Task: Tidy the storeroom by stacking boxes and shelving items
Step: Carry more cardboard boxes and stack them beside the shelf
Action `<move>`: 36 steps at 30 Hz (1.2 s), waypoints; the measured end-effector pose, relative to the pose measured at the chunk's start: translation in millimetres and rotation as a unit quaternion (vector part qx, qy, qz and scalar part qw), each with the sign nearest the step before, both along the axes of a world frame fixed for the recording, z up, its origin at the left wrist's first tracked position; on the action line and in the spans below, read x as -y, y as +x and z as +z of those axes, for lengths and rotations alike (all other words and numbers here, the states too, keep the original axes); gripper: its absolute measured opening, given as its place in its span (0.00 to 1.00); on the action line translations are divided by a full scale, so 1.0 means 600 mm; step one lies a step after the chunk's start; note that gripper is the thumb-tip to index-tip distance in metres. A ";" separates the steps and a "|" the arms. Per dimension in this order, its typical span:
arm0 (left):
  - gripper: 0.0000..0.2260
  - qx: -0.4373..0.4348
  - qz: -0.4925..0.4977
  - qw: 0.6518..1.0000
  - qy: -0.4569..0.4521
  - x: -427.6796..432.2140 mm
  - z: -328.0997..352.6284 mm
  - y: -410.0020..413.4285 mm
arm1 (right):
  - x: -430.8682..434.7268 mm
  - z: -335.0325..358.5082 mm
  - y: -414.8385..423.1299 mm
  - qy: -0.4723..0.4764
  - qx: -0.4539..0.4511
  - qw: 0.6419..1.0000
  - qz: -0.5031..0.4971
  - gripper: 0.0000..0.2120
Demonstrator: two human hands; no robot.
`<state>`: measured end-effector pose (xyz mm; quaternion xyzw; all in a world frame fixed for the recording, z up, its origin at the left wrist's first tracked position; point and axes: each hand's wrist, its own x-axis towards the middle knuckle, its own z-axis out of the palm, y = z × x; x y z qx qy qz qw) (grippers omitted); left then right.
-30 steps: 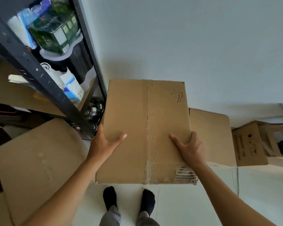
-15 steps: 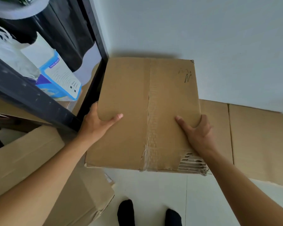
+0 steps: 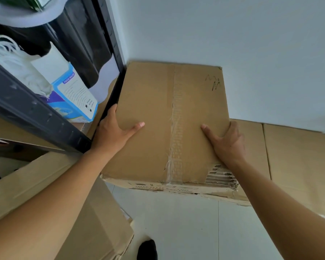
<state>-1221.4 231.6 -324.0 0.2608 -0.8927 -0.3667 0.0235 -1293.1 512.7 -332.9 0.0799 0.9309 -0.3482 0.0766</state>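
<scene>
A taped cardboard box [image 3: 167, 119] fills the centre of the frame, held between both hands. The left hand [image 3: 113, 136] grips its left edge: the thumb lies flat on the top panel and the fingers curl round the side, out of sight. The right hand [image 3: 227, 143] grips the right edge the same way, thumb stretched across the top and fingers hooked over the side. A strip of clear tape [image 3: 176, 119] runs down the middle of the top, a black scribble [image 3: 213, 82] marks the far right corner, and the near right corner [image 3: 221, 177] is torn, showing the corrugation.

The box's far edge is close to the white wall [image 3: 233, 34], and its left edge is just beside the black shelving post [image 3: 118, 87]. Its right side overlaps a lower cardboard box [image 3: 298, 166] at the right of the frame; whether it rests on that one cannot be told.

On the shelf at upper left stands a blue and white face mask box [image 3: 73, 94] beside a bundle of white cords [image 3: 13, 59]. Another cardboard box [image 3: 45, 184] sits at lower left under the left forearm. A foot in a black sock [image 3: 146, 250] shows on the pale tiled floor [image 3: 176, 222] at the bottom edge.
</scene>
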 end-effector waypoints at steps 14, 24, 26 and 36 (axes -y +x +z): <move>0.48 -0.001 -0.256 0.930 -0.264 -0.057 -0.006 0.154 | -0.052 0.010 0.143 0.201 -0.162 0.896 0.361 0.44; 0.49 -0.017 -0.297 0.891 -0.343 0.005 -0.019 0.129 | 0.011 -0.009 0.154 0.268 -0.184 0.886 0.330 0.45; 0.49 -0.033 -0.296 0.890 -0.346 0.015 -0.022 0.125 | 0.020 -0.012 0.153 0.271 -0.191 0.886 0.323 0.45; 0.49 -0.013 -0.295 0.887 -0.356 0.012 -0.029 0.125 | 0.019 -0.008 0.154 0.289 -0.158 0.883 0.335 0.45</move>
